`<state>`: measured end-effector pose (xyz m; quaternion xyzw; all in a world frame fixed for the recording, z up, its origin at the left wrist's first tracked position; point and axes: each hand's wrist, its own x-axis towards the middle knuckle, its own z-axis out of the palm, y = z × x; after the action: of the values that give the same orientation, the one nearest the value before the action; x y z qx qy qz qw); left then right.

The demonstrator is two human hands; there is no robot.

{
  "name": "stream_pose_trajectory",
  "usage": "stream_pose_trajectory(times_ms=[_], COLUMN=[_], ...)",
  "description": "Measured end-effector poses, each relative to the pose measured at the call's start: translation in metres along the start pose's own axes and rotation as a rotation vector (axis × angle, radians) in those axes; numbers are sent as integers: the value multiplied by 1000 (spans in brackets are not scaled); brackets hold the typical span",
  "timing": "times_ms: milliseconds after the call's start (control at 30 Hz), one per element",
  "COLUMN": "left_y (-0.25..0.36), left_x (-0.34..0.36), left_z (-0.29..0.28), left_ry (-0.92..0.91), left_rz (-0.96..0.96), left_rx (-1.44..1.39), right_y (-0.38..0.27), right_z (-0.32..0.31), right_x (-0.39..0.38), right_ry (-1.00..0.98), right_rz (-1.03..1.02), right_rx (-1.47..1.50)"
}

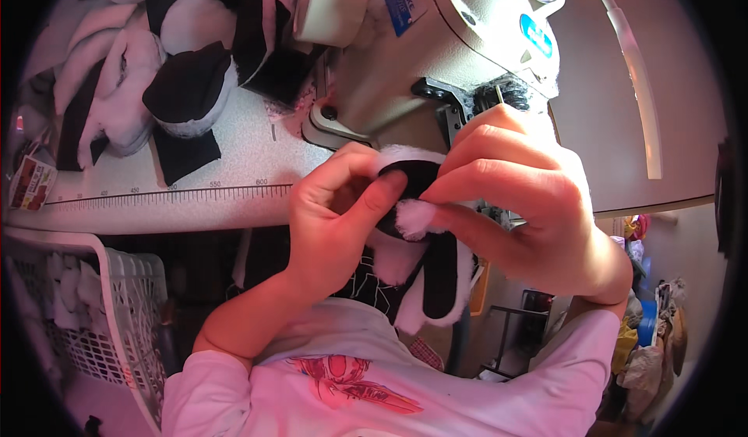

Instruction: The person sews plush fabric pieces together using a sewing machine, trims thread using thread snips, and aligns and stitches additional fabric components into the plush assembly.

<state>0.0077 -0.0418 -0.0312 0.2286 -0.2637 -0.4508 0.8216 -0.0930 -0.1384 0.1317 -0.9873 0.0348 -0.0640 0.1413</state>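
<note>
Both my hands meet at the front of a sewing machine (389, 71), over the table's near edge. Between them is a black and white plush fabric piece (421, 174), with white fluffy pile along its border. My left hand (339, 203) pinches its left side, the thumb lying on the black cloth. The fingers of my right hand (506, 195) close on the piece from the right, beside a small white fluffy tuft (414, 217). A long flap (441, 281), black in the middle and white at the rim, hangs down below my hands. The needle area is partly hidden behind my right hand.
Several black and white plush pieces (187, 90) lie heaped on the table's left, behind a printed ruler strip (179, 195). A white plastic basket (117, 281) with pale plush pieces stands at lower left. Bags and cloth (643, 343) are piled at right.
</note>
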Motion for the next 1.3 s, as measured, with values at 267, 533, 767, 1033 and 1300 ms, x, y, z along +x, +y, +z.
stream_pose_trajectory(times_ms=[267, 533, 767, 1033, 1300], left_y=[-6, -8, -9, -2, -5], left_x=[1, -5, -2, 0, 1], left_z=[7, 14, 13, 17, 10], left_ry=[-15, 79, 130, 98, 111], left_rz=[269, 276, 446, 519, 241], left_rx=[78, 121, 430, 423, 218], right_y=[-5, -9, -8, 0, 7], right_z=[6, 4, 7, 3, -4], right_x=[6, 11, 15, 13, 13], right_ry=[110, 109, 137, 73, 99], right_rz=[80, 179, 209, 97, -38], right_rx=[40, 61, 113, -23, -17])
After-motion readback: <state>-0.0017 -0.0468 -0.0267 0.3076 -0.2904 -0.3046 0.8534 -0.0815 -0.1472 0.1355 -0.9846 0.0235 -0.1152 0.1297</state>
